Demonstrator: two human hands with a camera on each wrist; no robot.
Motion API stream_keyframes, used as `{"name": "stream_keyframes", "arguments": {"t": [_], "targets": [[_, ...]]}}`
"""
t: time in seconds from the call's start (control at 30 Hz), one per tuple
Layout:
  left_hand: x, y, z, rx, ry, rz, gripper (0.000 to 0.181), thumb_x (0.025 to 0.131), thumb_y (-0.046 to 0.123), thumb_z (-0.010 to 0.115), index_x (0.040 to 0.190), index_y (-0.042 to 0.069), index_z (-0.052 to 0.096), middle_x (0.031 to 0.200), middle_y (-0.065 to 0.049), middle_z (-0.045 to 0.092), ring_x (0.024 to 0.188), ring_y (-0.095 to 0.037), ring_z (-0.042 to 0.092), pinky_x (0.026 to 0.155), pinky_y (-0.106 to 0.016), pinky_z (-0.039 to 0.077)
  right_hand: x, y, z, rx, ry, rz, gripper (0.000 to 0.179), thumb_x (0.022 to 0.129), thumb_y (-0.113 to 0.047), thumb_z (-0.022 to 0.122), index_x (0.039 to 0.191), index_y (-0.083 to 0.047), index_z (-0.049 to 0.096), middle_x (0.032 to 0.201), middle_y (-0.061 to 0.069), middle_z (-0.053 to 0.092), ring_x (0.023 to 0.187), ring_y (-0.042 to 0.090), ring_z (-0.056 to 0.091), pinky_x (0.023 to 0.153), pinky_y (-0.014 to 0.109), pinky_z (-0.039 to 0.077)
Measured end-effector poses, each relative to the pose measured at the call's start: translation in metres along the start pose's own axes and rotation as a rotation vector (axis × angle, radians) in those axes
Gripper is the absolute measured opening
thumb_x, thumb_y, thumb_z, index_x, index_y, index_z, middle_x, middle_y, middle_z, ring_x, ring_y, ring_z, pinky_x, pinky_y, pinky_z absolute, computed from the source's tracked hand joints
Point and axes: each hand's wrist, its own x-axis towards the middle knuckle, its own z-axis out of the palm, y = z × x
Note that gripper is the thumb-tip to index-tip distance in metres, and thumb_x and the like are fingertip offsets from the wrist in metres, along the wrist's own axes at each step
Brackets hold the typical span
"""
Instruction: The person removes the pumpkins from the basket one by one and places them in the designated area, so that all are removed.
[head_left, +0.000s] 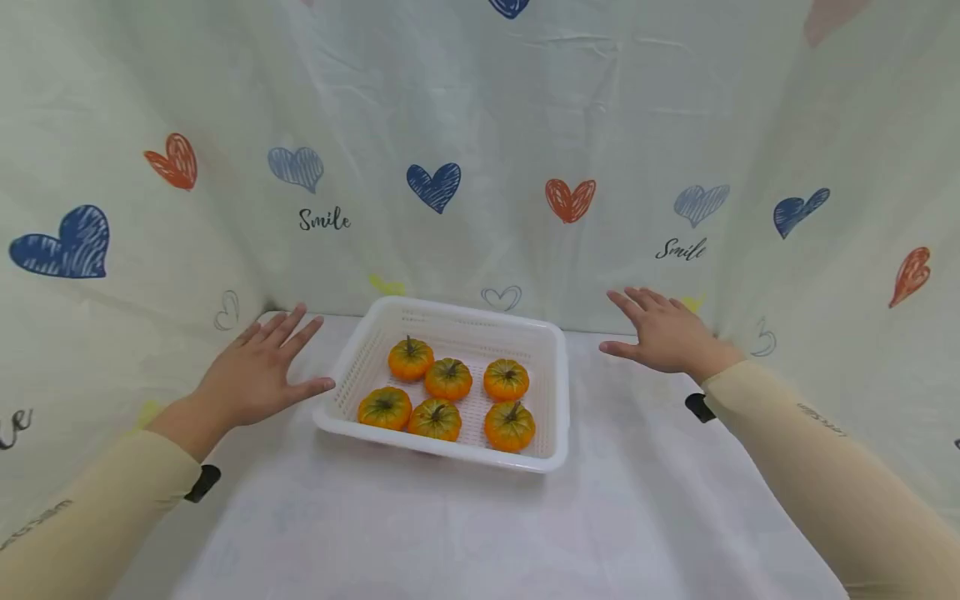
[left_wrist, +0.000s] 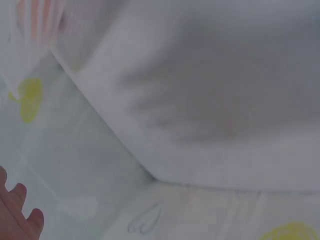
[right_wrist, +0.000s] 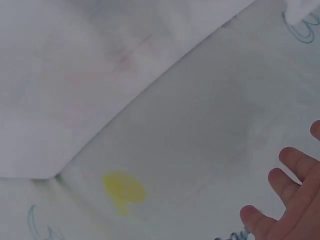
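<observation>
A white plastic basket [head_left: 558, 400] sits on the table and holds several small orange-and-green pumpkins [head_left: 510, 426]. My left hand [head_left: 253, 371] hovers by the basket's left side with fingers spread; the thumb tip is close to the rim, and I cannot tell if they touch. My right hand [head_left: 667, 333] is held out to the right, apart from the basket, its fingers spread and holding nothing. In the left wrist view, fingertips of the left hand [left_wrist: 20, 215] show at the lower left corner. The right wrist view catches the right hand's fingers [right_wrist: 287, 187] at its lower right.
A white cloth covers the table [head_left: 420, 533]. Behind and at both sides hangs a pale curtain [head_left: 510, 108] printed with hearts and the word "Smile". The table's back edge meets this curtain just behind the basket.
</observation>
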Motion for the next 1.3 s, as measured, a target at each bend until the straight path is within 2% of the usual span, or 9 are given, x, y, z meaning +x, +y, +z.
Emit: {"name": "stream_keyframes", "arguments": {"t": [0.2, 0.3, 0.43, 0.6, 0.83, 1.03, 1.3], "targets": [[-0.006, 0.021, 0.015, -0.092, -0.013, 0.028, 0.100, 0.089, 0.074, 0.050, 0.159, 0.008, 0.021, 0.164, -0.021, 0.012, 0.146, -0.045, 0.018, 0.115, -0.061, 0.012, 0.030, -0.047, -0.006, 0.124, -0.062, -0.061, 0.098, 0.087, -0.071, 0.057, 0.160, -0.018, 0.022, 0.162, 0.017, 0.023, 0.144, 0.043, 0.025, 0.109, 0.065, 0.027], [-0.009, 0.028, 0.022, -0.122, -0.024, 0.042, 0.099, 0.089, 0.074, 0.050, 0.159, 0.009, 0.022, 0.164, -0.019, 0.014, 0.145, -0.044, 0.020, 0.115, -0.061, 0.015, 0.044, -0.072, -0.006, 0.149, -0.102, -0.103, 0.098, 0.086, -0.071, 0.059, 0.161, -0.022, 0.020, 0.163, 0.013, 0.023, 0.144, 0.039, 0.029, 0.108, 0.063, 0.031], [-0.011, 0.033, 0.031, -0.148, -0.034, 0.080, 0.098, 0.088, 0.073, 0.052, 0.159, 0.010, 0.026, 0.164, -0.017, 0.017, 0.144, -0.042, 0.024, 0.114, -0.060, 0.020, 0.063, -0.105, -0.006, 0.164, -0.147, -0.157, 0.097, 0.086, -0.070, 0.060, 0.161, -0.026, 0.018, 0.162, 0.011, 0.025, 0.143, 0.036, 0.032, 0.107, 0.060, 0.035], [-0.014, 0.032, 0.036, -0.150, -0.050, 0.111, 0.101, 0.086, 0.077, 0.051, 0.159, 0.011, 0.026, 0.164, -0.014, 0.019, 0.145, -0.040, 0.027, 0.114, -0.058, 0.022, 0.081, -0.135, 0.000, 0.208, -0.190, -0.208, 0.096, 0.086, -0.068, 0.062, 0.161, -0.029, 0.017, 0.161, 0.010, 0.028, 0.142, 0.034, 0.035, 0.109, 0.058, 0.034], [-0.011, 0.025, 0.036, -0.067, -0.037, 0.159, 0.106, 0.083, 0.082, 0.048, 0.159, 0.012, 0.026, 0.164, -0.011, 0.021, 0.145, -0.037, 0.027, 0.115, -0.055, 0.024, 0.096, -0.161, 0.021, 0.262, -0.265, -0.236, 0.091, 0.087, -0.062, 0.066, 0.160, -0.035, 0.019, 0.160, 0.006, 0.031, 0.139, 0.029, 0.040, 0.109, 0.056, 0.035], [-0.009, 0.023, 0.039, -0.078, -0.011, 0.222, 0.100, 0.085, 0.077, 0.051, 0.159, 0.012, 0.027, 0.164, -0.009, 0.020, 0.146, -0.036, 0.027, 0.114, -0.054, 0.027, 0.103, -0.177, 0.037, 0.333, -0.331, -0.280, 0.087, 0.087, -0.049, 0.074, 0.158, -0.034, 0.027, 0.158, 0.000, 0.036, 0.137, 0.022, 0.042, 0.111, 0.049, 0.034], [-0.006, 0.023, 0.042, -0.096, -0.010, 0.202, 0.100, 0.085, 0.077, 0.051, 0.159, 0.014, 0.028, 0.164, -0.009, 0.020, 0.145, -0.036, 0.027, 0.111, -0.058, 0.031, 0.110, -0.186, 0.057, 0.437, -0.406, -0.325, 0.080, 0.087, -0.037, 0.079, 0.155, -0.032, 0.037, 0.152, -0.002, 0.044, 0.133, 0.021, 0.045, 0.111, 0.046, 0.036]]}}
